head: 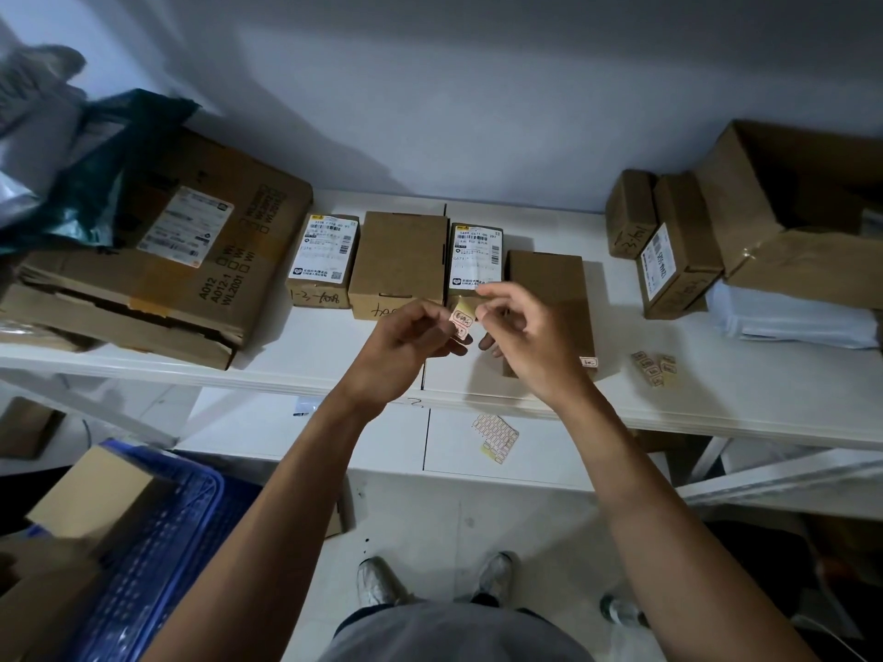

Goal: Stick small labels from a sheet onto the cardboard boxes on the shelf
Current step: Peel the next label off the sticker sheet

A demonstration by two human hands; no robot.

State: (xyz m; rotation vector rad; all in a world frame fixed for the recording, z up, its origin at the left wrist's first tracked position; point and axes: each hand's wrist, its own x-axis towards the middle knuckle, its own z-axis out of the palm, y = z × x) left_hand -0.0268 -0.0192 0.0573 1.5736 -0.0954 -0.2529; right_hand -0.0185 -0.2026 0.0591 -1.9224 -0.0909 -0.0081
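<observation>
— Shoes, pale grey, stand on the floor at the bottom edge. What is beside them?
— A blue plastic lattice crate, off to the left. Just beyond, on the white lower shelf, lies a yellow-backed label sheet with rows of white outlined labels.
— And the hands?
— Both are raised over the front of the white upper shelf. The left hand has its fingers curled, pinching a small yellow strip of labels. The right hand pinches the strip's top edge between thumb and forefinger, its other fingers loosely bent.
— What sits under them?
— A plain brown cardboard box, partly hidden by the right hand, with one small white label on its near corner. A few loose label scraps lie on the shelf to its right.
— Farther back?
— Three more small brown boxes stand in a row to the left. The one touching it carries a white shipping label. Past them lies a large flat carton. At the far right sits an open brown carton.
</observation>
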